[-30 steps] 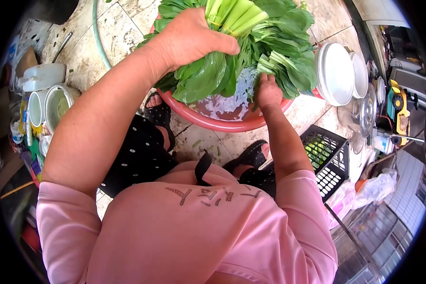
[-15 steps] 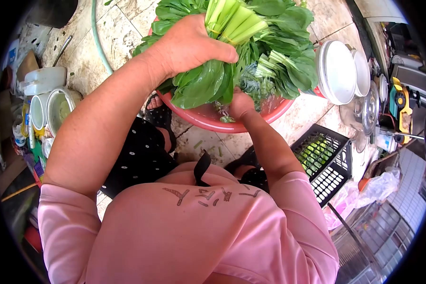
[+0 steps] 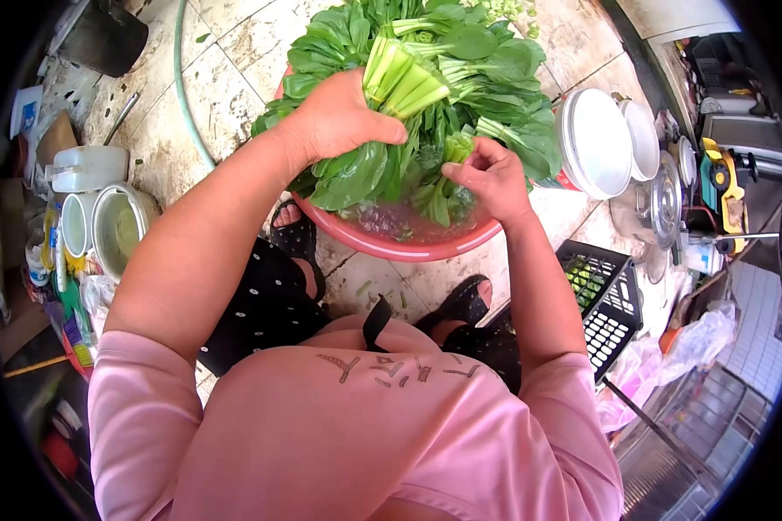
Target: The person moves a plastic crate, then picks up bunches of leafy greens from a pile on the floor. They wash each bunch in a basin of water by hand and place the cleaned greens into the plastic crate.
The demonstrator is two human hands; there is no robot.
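A red basin (image 3: 408, 247) on the floor holds water and a heap of leafy greens (image 3: 495, 61). My left hand (image 3: 343, 117) is wrapped round a bunch of leafy greens (image 3: 404, 82), its pale cut stems pointing up and its leaves hanging over the basin's left side. With thumb and fingers, my right hand (image 3: 495, 178) pinches a smaller bunch of greens (image 3: 443, 195) by its stems, the leaves down in the splashing water. Both hands are over the basin, a short way apart.
White lidded buckets (image 3: 595, 143) stand right of the basin. A black crate (image 3: 604, 304) with greens is at the lower right. A green hose (image 3: 182, 87) crosses the tiled floor. Tubs (image 3: 117, 226) and a clear container (image 3: 87, 168) are at the left.
My right hand has come up out of the water and moved right, now pinching the small bunch by its stems. My left hand still holds its bunch, a little further left and lower.
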